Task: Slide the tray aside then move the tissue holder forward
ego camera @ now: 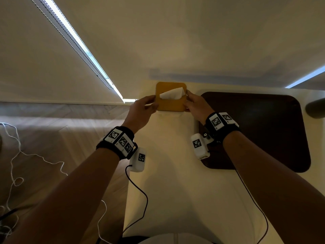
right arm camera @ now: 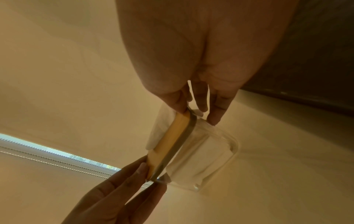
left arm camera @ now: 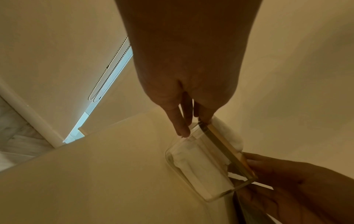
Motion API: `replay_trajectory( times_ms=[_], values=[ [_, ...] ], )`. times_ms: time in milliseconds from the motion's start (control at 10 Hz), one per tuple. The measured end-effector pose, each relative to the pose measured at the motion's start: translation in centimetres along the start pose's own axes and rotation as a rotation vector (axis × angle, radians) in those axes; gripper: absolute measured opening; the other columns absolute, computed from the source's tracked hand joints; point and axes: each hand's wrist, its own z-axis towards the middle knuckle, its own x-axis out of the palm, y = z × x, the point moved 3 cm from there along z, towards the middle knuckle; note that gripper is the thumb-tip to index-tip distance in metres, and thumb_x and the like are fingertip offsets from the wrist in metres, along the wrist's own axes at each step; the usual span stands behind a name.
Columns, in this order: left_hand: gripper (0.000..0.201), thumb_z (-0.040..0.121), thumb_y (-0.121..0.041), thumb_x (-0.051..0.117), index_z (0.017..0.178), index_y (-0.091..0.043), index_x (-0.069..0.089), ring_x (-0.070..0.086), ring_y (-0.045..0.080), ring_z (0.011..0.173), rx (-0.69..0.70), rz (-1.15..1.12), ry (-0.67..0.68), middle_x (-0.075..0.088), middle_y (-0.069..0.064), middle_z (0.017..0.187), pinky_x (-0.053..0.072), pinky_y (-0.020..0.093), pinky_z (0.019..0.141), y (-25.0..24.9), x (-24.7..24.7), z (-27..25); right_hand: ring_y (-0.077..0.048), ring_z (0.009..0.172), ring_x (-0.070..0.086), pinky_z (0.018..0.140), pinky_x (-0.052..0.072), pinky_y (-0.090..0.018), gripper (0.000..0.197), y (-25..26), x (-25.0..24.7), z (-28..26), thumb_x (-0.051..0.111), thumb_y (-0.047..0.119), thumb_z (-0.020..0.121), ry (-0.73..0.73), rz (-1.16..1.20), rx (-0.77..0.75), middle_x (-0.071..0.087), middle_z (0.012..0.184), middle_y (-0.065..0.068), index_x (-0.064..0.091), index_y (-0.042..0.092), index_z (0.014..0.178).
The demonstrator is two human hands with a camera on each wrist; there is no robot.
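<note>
The tissue holder [ego camera: 170,102] is a clear box with a tan wooden lid and a white tissue poking out of its slot; it stands near the far edge of the cream table [ego camera: 172,173]. My left hand [ego camera: 143,108] grips its left side, thumb on the lid edge and fingers down the clear wall [left arm camera: 203,165]. My right hand [ego camera: 196,103] grips the right side the same way, as the right wrist view shows at the holder [right arm camera: 199,156]. The dark brown tray [ego camera: 260,131] lies flat to the right, under my right forearm.
A wall with roller blinds [ego camera: 52,50] and a bead chain [ego camera: 70,34] rises just behind the table. White and black cables [ego camera: 137,189] trail over the table's left edge and the wooden floor [ego camera: 44,138]. A dark rounded object [ego camera: 315,108] sits at the far right.
</note>
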Motion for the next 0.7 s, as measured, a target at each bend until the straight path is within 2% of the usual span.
replay_trajectory(
  times_ms=[100,200,300,400,500,600,700],
  values=[
    [0.039,0.095,-0.021,0.066,0.134,-0.015,0.063,0.075,0.018,0.101,-0.002,0.008,0.000,0.073,0.004,0.123,0.057,0.043,0.100,0.1,0.0,0.1,-0.024,0.112,0.062,0.100,0.052,-0.049,0.062,0.3,0.1,-0.4,0.046,0.038,0.090,-0.006,-0.001,-0.018,0.056,0.142,-0.005,0.031,0.031,0.150],
    [0.038,0.095,-0.021,0.066,0.133,-0.017,0.063,0.075,0.018,0.099,0.004,0.024,-0.003,0.074,0.003,0.121,0.057,0.043,0.100,0.2,-0.1,0.2,-0.023,0.112,0.063,0.101,0.052,-0.049,0.055,0.5,0.1,-0.7,0.046,0.034,0.096,-0.009,0.022,-0.037,0.058,0.139,-0.004,0.034,0.031,0.149],
    [0.036,0.095,-0.022,0.066,0.132,-0.020,0.064,0.075,0.019,0.098,0.009,0.040,-0.001,0.075,0.000,0.117,0.057,0.043,0.099,0.2,-0.2,0.1,-0.024,0.110,0.064,0.101,0.052,-0.050,0.055,0.6,0.2,-0.9,0.046,0.035,0.096,-0.014,0.010,-0.027,0.059,0.137,-0.004,0.034,0.032,0.149],
    [0.036,0.097,-0.028,0.063,0.132,-0.024,0.063,0.072,0.006,0.091,0.045,0.136,-0.003,0.074,-0.003,0.117,0.057,0.028,0.092,0.0,-0.3,0.0,-0.027,0.118,0.060,0.104,0.048,-0.053,0.056,0.7,0.2,-1.3,0.045,0.042,0.095,-0.034,-0.037,-0.004,0.059,0.138,-0.006,0.035,0.033,0.149],
    [0.040,0.098,-0.035,0.060,0.137,-0.022,0.058,0.066,0.001,0.098,0.089,0.252,-0.001,0.069,-0.002,0.131,0.046,0.010,0.081,-0.4,-0.5,-0.4,-0.029,0.135,0.046,0.114,0.035,-0.048,0.058,1.2,-0.1,-2.8,0.044,0.044,0.098,-0.082,-0.110,0.027,0.040,0.156,-0.008,0.031,0.025,0.151],
    [0.048,0.098,-0.039,0.058,0.141,-0.019,0.052,0.059,0.007,0.110,0.093,0.307,0.005,0.060,0.001,0.141,0.044,0.022,0.090,0.0,-0.6,-1.2,-0.028,0.137,0.041,0.110,0.030,-0.036,0.054,1.0,-0.5,-4.7,0.044,0.038,0.102,-0.114,-0.184,-0.002,0.036,0.156,-0.012,0.032,0.017,0.151],
    [0.053,0.098,-0.042,0.057,0.144,-0.018,0.047,0.055,0.010,0.116,0.123,0.366,0.017,0.054,0.005,0.145,0.045,0.030,0.094,0.2,-0.6,-2.4,-0.029,0.134,0.042,0.104,0.031,-0.034,0.053,0.6,-0.7,-6.9,0.043,0.036,0.103,-0.112,-0.274,-0.042,0.038,0.153,-0.015,0.032,0.014,0.150]
  ],
)
